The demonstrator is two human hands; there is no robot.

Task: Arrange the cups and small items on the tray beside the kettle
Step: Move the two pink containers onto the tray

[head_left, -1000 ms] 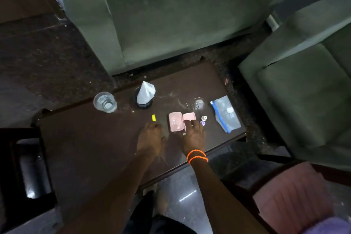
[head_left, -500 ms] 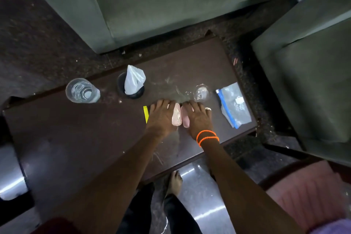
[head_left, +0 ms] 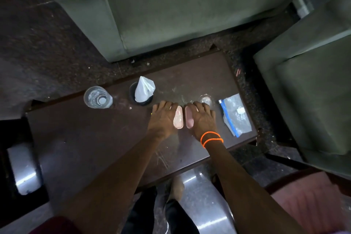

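A small pink hinged case [head_left: 178, 119] stands open on the dark brown table [head_left: 95, 148], its two halves tipped up on edge side by side. My left hand [head_left: 161, 118] grips the left half and my right hand [head_left: 203, 119], with orange wrist bands, grips the right half [head_left: 189, 119]. A clear drinking glass [head_left: 97, 97] stands at the table's far left. Beside it a black cup [head_left: 132, 91] holds a white folded tissue [head_left: 144, 89]. A small clear glass item [head_left: 206, 99] sits just beyond my right fingers.
A clear zip bag with a blue strip [head_left: 236, 114] lies at the table's right end. A green sofa [head_left: 171, 15] stands behind the table and a green armchair [head_left: 313, 91] to its right. A pink-seated chair [head_left: 303, 205] is at lower right. No tray or kettle shows.
The pink case lay flat and open a second ago; both hands have closed round its halves and tipped them up. The yellow item is now hidden by my left hand.
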